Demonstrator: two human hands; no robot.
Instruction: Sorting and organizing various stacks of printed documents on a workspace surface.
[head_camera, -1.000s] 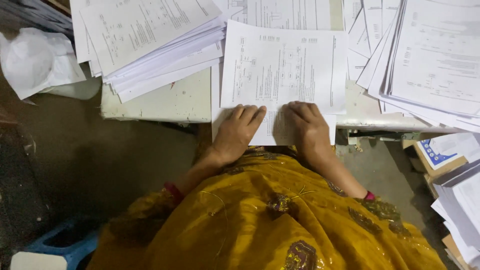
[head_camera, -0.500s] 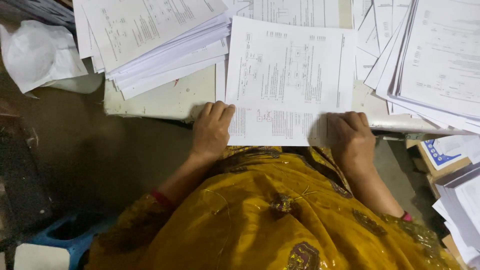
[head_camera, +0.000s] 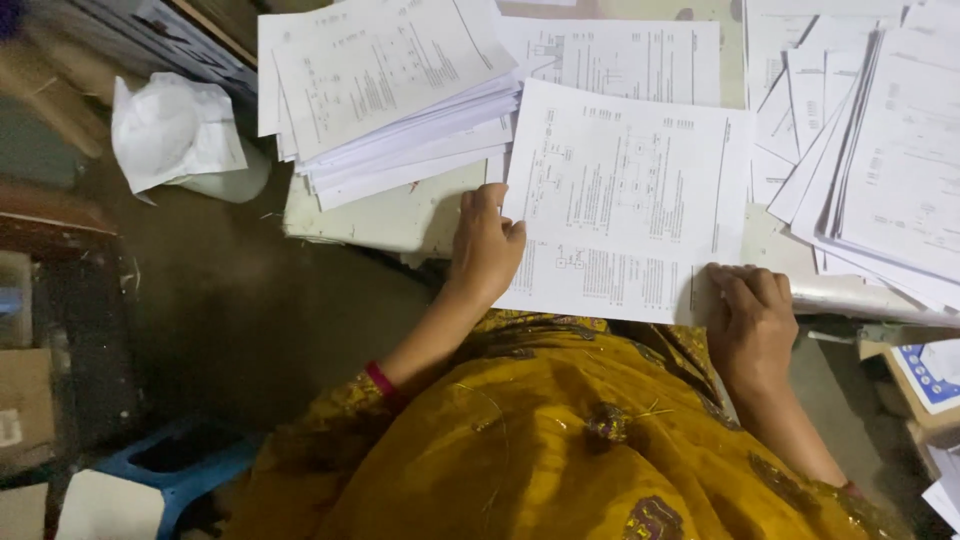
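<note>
A large printed white sheet (head_camera: 625, 200) lies on the pale table (head_camera: 390, 215), hanging slightly over its near edge. My left hand (head_camera: 485, 245) grips the sheet's left edge, thumb on top. My right hand (head_camera: 750, 320) pinches its bottom right corner. Below the hands my yellow patterned garment (head_camera: 560, 450) fills the lower part of the view.
A thick stack of printed papers (head_camera: 390, 90) sits left of the sheet; a fanned pile of papers (head_camera: 880, 160) lies on the right. A crumpled white bag (head_camera: 175, 135) stands at the left. A blue stool (head_camera: 175, 465) and boxes (head_camera: 925, 380) sit on the floor.
My hands have spread apart from the middle of the sheet's near edge to its left side and right corner. The sheet now lies wider and nearer in view.
</note>
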